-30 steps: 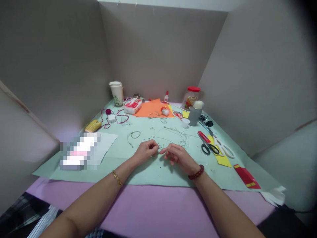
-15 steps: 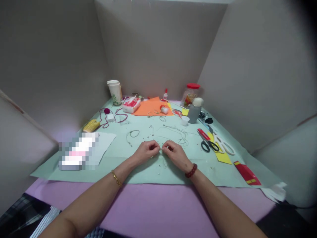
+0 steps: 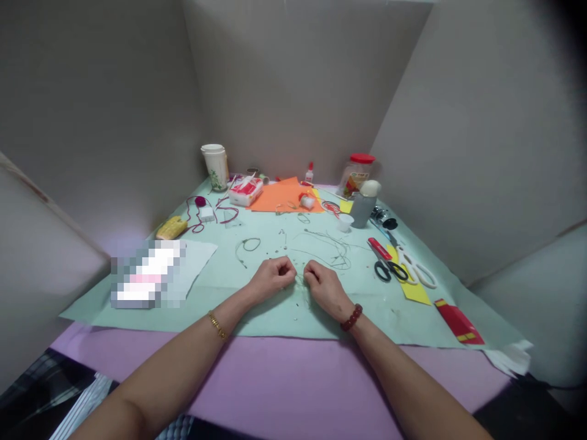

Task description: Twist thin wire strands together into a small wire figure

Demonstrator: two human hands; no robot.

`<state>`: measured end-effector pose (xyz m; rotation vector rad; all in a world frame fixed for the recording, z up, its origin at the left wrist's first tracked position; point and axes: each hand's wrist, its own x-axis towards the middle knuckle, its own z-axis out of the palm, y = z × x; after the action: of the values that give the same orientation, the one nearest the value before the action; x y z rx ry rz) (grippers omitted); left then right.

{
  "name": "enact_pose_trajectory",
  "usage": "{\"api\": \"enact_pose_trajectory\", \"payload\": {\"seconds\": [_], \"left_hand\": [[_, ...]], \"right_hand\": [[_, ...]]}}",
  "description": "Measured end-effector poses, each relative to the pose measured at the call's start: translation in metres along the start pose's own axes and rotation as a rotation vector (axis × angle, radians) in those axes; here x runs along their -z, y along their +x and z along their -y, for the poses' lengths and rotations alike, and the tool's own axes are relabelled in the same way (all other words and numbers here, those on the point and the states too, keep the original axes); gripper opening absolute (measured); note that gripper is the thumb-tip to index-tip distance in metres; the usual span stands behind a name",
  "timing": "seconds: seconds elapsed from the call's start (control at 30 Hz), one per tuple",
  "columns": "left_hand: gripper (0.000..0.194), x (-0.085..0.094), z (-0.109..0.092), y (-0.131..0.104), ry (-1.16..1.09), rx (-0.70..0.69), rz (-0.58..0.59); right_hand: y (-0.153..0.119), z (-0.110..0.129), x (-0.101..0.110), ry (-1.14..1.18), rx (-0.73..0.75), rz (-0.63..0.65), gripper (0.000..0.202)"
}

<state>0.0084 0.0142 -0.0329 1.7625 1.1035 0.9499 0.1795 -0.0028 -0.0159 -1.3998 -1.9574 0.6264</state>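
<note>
My left hand point(image 3: 274, 276) and my right hand point(image 3: 324, 287) face each other low over the green sheet, a small gap between them. Both are closed, thumbs pressed to the curled fingers. A thin greenish cord point(image 3: 299, 279) shows in the gap and seems pinched at both sides; its ends are hidden by the fingers. Just beyond the hands lie small dark bits, a looped cord point(image 3: 251, 244) at the left and a longer tangle of thin cord point(image 3: 337, 253) at the right.
Black-handled scissors point(image 3: 383, 271), white-handled scissors point(image 3: 420, 275) and a red packet point(image 3: 458, 321) lie at the right. A grey bottle point(image 3: 364, 209) and a small white cup point(image 3: 345, 223) stand behind. At the left are a yellow object point(image 3: 172, 228) and a blurred-out item on white paper point(image 3: 198, 261).
My hands have moved slightly apart, widening the gap, and the fingers have curled in more. The view has shifted a little. Things on the table lie as before.
</note>
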Motion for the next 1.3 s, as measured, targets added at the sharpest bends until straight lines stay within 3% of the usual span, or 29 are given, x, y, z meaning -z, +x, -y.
{"api": "enact_pose_trajectory", "payload": {"seconds": [0.17, 0.43, 0.73, 1.03, 1.3], "left_hand": [[0.009, 0.0012, 0.0009, 0.0004, -0.053, 0.015, 0.009], [0.009, 0.0029, 0.002, 0.0038, -0.151, 0.035, 0.02], [0.009, 0.0017, 0.0053, 0.0038, -0.139, 0.042, 0.029], [0.013, 0.0034, -0.0016, 0.0012, -0.034, 0.027, 0.027], [0.011, 0.003, 0.0066, 0.0032, -0.052, 0.029, 0.042]], "right_hand": [[0.0013, -0.0011, -0.0015, -0.023, 0.015, -0.015, 0.017], [-0.0037, -0.0065, -0.0006, -0.061, 0.189, -0.11, 0.012], [-0.0033, -0.0028, -0.0086, -0.116, 0.143, -0.053, 0.007], [-0.0065, -0.0037, -0.0028, -0.061, 0.125, -0.012, 0.015], [-0.0076, -0.005, -0.0016, -0.098, 0.103, 0.02, 0.014]]}}
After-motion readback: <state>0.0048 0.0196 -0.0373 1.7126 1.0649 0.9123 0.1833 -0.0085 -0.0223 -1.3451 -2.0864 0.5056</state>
